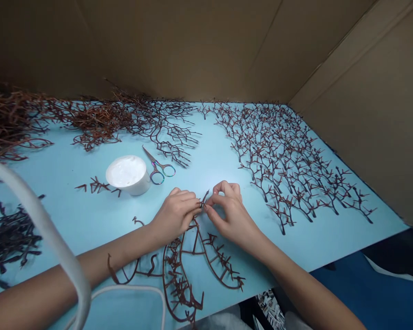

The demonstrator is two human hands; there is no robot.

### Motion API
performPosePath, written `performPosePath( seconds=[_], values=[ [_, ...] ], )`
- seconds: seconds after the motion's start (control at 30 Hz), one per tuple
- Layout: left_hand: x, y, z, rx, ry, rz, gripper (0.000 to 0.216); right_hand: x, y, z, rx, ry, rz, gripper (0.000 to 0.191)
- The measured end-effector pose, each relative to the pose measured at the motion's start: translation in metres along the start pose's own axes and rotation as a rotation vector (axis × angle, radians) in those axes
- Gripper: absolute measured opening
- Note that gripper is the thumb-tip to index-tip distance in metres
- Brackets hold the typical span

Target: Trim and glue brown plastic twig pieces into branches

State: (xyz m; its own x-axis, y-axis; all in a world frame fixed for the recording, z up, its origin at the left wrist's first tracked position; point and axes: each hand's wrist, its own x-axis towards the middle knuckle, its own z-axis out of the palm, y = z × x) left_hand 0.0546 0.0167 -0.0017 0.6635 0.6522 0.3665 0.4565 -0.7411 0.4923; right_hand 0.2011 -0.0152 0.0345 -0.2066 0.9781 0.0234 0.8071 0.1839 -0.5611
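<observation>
My left hand [179, 210] is closed, its fingertips pinching a small brown plastic-looking twig [205, 197] that points up and away. From the other side my right hand [230, 207] meets it, thumb and forefinger pinched together at the twig's lower end. Just below the hands on the table lies a brown branch-like frame [196, 253] with curved rails and crossbars. Small thorny pieces [175, 263] lie along its middle. My left forearm covers part of it, and the fingers hide where the twig is gripped.
A white cup of white paste [128, 174] stands left of centre, beside small scissors [158, 166]. Branched twigs [278, 160] spread over the right side. Brown branch piles [99, 117] line the back left, dark pieces [12, 238] the left edge. A white curved tube [51, 233] crosses the foreground.
</observation>
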Motion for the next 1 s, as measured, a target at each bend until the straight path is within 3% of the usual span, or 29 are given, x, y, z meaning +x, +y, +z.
performPosePath(
  seconds=[0.1, 0.2, 0.37, 0.53, 0.73, 1.0],
  values=[
    [0.001, -0.002, -0.003, -0.179, 0.039, -0.132, 0.022, -0.001, 0.001, -0.012, 0.074, 0.031, -0.04, 0.015],
    [0.003, -0.003, -0.005, -0.351, 0.093, -0.231, 0.02, -0.004, 0.007, -0.019, 0.123, 0.15, -0.085, 0.016],
    [0.003, -0.006, -0.006, -0.487, 0.114, -0.305, 0.018, -0.005, 0.016, -0.01, 0.066, 0.228, -0.158, 0.013],
    [0.003, -0.004, -0.007, -0.533, 0.099, -0.298, 0.021, -0.004, 0.012, -0.001, 0.013, 0.259, -0.257, 0.009],
    [0.004, -0.001, -0.008, -0.45, 0.064, -0.264, 0.025, -0.003, 0.006, 0.003, 0.007, 0.295, -0.254, 0.01],
    [0.004, 0.001, -0.007, -0.358, 0.082, -0.168, 0.028, -0.002, 0.002, 0.004, 0.207, 0.157, -0.161, 0.011]
  ],
)
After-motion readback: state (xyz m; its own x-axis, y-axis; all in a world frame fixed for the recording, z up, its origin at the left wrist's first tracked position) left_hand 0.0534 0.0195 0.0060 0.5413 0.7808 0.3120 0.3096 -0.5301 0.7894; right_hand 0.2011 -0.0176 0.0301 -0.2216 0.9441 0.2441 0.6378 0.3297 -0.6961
